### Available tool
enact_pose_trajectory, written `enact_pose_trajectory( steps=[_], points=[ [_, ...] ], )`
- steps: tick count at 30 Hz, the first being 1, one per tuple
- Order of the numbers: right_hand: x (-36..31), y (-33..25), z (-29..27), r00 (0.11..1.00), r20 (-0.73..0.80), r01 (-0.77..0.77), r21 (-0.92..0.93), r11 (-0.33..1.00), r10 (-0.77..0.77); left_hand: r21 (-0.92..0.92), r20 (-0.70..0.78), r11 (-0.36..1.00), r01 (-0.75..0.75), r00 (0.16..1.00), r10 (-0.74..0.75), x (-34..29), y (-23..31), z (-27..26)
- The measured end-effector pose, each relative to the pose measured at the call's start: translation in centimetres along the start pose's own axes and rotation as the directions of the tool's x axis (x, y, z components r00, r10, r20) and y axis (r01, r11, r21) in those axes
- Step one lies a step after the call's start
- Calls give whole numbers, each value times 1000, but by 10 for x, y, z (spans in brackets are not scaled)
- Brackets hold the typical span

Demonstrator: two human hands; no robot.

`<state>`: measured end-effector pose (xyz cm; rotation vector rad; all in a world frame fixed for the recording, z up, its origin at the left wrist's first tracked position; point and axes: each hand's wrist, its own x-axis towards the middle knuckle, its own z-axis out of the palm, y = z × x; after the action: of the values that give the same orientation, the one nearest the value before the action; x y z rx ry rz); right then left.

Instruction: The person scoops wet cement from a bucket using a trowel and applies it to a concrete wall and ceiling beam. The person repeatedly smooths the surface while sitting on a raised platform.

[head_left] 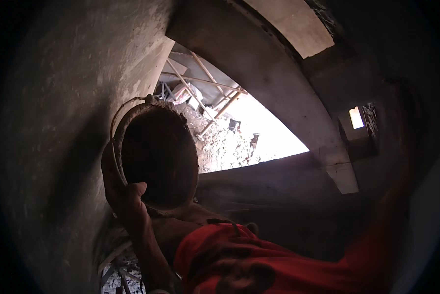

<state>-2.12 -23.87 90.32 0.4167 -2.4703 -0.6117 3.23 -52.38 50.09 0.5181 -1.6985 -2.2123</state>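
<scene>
A round, dark bucket [158, 154] with a crusted rim and a thin curved handle hangs in front of me at left. My left hand [127, 198] is closed on its near left side, with the thumb over the rim and the fingers behind it. The bucket's inside is too dark to show any contents. At the far right, what appears to be my right forearm [398, 183] reaches upward, dim and blurred. Its hand is lost in shadow, so its fingers and anything in them cannot be made out.
A rough plastered wall [63, 122] rises close on the left. Beyond the bucket, a bright opening shows crossed poles [215, 105] and rubble [227, 149]. A broad concrete beam [259, 68] crosses above. Red cloth of a shirt [259, 259] fills the lower middle.
</scene>
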Motion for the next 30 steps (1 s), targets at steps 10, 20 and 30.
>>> enact_pose_trajectory(
  steps=[10, 20, 30],
  points=[
    [-100, 8, 133, 697, 545, 178, 497, 849, -465, 5, 200, 990, -143, 970, 139, 6, 37, 29],
    [-142, -99, 187, 737, 492, 233, 457, 858, -463, -242, 332, 970, -12, 939, 95, -10, 83, 60],
    [-142, -144, 185, 619, 470, 196, 684, 703, -630, -156, 300, 988, -12, 952, 59, -10, 76, 60]
  ],
)
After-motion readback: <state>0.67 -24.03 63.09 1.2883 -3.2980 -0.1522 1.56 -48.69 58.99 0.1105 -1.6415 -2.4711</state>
